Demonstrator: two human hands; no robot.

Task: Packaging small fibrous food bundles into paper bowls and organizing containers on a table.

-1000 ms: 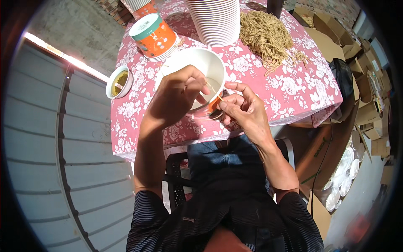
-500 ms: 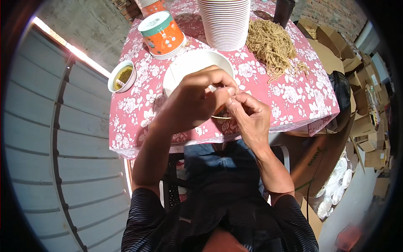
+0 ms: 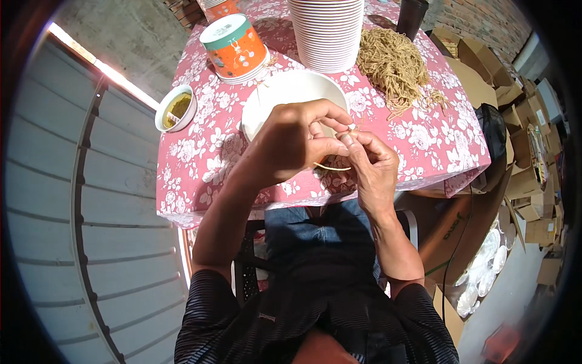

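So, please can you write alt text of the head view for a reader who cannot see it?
A seated person's left hand and right hand pinch a thin tan strand together over a round white paper bowl on a pink floral tablecloth. Behind stand a tall stack of white bowls, a heap of tan strands and an orange tin.

You've got an orange round tub point(image 3: 235, 48) with a teal band and white lid at the table's far left. Flattened brown cardboard boxes point(image 3: 533, 182) are piled on the floor to your right.
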